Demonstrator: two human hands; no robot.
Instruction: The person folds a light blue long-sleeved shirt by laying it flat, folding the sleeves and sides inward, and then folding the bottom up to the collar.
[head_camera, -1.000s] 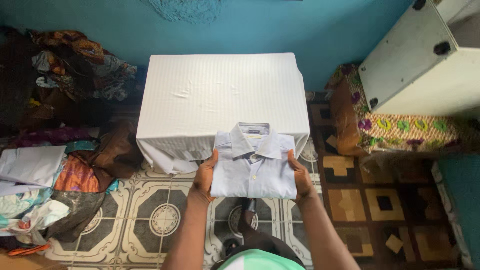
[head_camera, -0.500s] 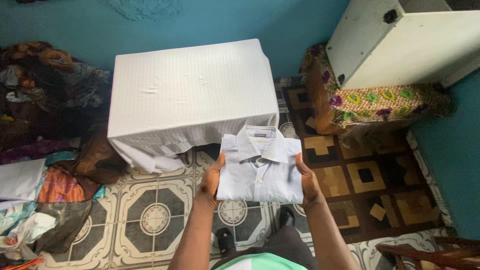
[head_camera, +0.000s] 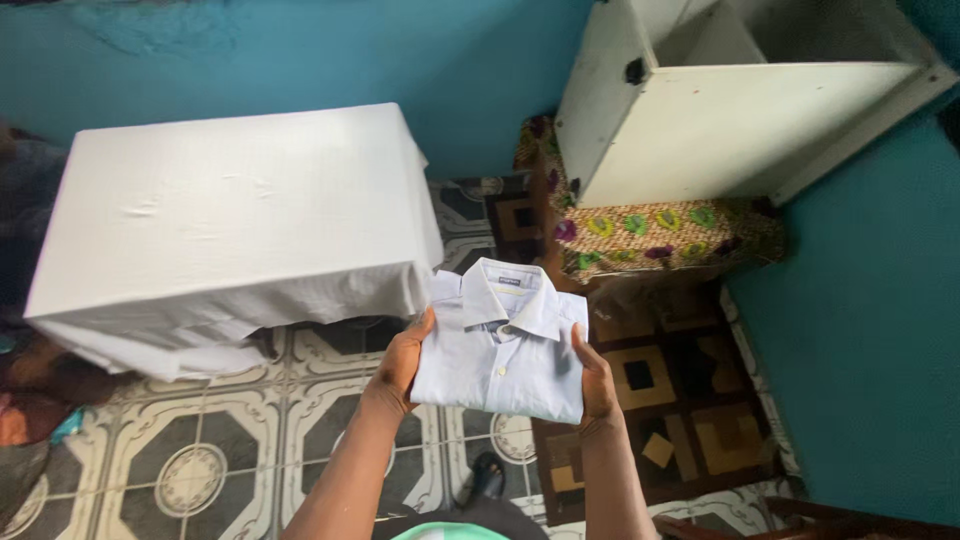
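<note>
I hold a folded pale blue collared shirt flat in front of me, above the tiled floor. My left hand grips its left edge and my right hand grips its right edge. The collar points away from me. To the left of the shirt stands a table covered with a white cloth, its near right corner close to the shirt's collar.
A white cabinet lies tipped at the upper right over a seat draped in patterned cloth. Teal walls close the back and right side. A brown patterned rug lies on the floor at right. Clothes sit at the far left edge.
The shirt has left the table's front edge and my view has swung right. The table now sits further left and the white cabinet is nearer the middle.
</note>
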